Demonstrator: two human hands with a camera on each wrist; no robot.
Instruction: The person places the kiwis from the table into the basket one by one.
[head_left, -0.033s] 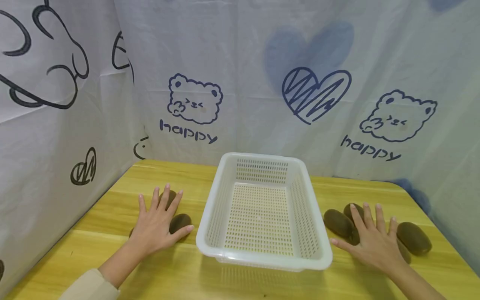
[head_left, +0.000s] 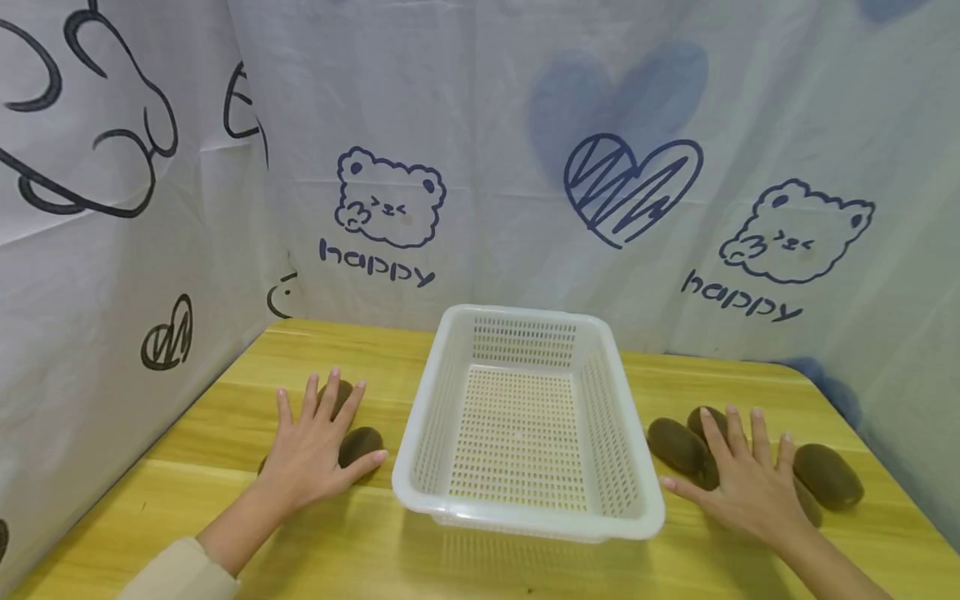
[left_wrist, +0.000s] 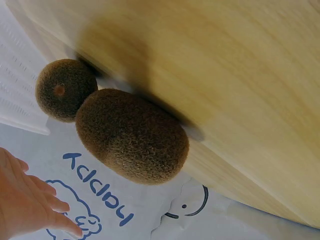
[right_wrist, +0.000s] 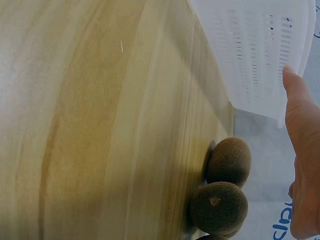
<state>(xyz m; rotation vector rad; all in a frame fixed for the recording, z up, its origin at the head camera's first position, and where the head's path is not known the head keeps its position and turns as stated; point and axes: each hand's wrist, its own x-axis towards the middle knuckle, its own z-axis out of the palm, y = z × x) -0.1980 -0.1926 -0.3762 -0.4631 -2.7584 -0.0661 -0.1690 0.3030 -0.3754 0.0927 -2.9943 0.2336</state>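
My left hand [head_left: 311, 450] is spread with straight fingers over several brown kiwis on the left of the table. One kiwi [head_left: 361, 447] shows beside the thumb, another [head_left: 339, 398] behind the fingers; the hand hides part of the group. In the left wrist view a fuzzy kiwi [left_wrist: 132, 136] lies against a smaller-looking one [left_wrist: 66, 90], with a gap between them and the fingers. My right hand [head_left: 750, 492], fingers also spread, is over several kiwis at the right, including one [head_left: 677, 446] by the thumb and one [head_left: 828, 477] at the outer side. Neither hand holds anything.
Between the hands stands a white perforated plastic basket [head_left: 525, 523] with nothing in it. It rests on a yellow wood-grain table [head_left: 337, 558]. White cloth [head_left: 495, 208] with drawn bears and hearts hangs behind the table and along its left side.
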